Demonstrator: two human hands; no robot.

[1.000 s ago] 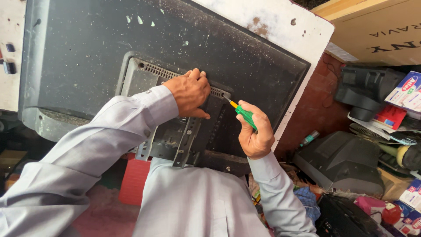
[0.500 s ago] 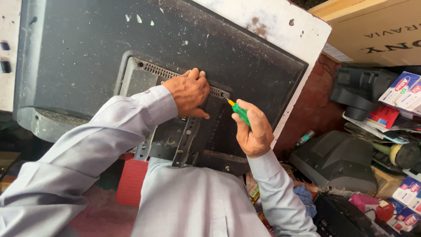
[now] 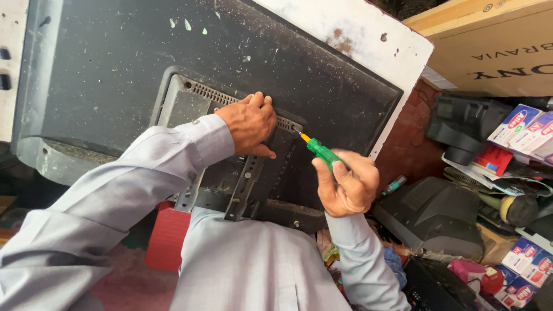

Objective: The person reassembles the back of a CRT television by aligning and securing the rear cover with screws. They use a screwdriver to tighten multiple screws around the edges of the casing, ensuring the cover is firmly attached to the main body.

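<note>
The person wears a pale grey long-sleeved shirt of smooth, thin cloth, seen from above. The left sleeve [image 3: 115, 196] is full length and creased in long soft folds, ending in a buttoned cuff [image 3: 201, 135] with a stitched edge, just below the vent grille [image 3: 230, 95] on the dark monitor back. The right sleeve [image 3: 363, 259], well below and to the right of that grille, is the same grey and closes snugly at the wrist. The shirt front [image 3: 253, 259], straight under the grille, shows a vertical seam or placket down its middle. Both hands are bare, with no rings, watch or gloves visible.
</note>
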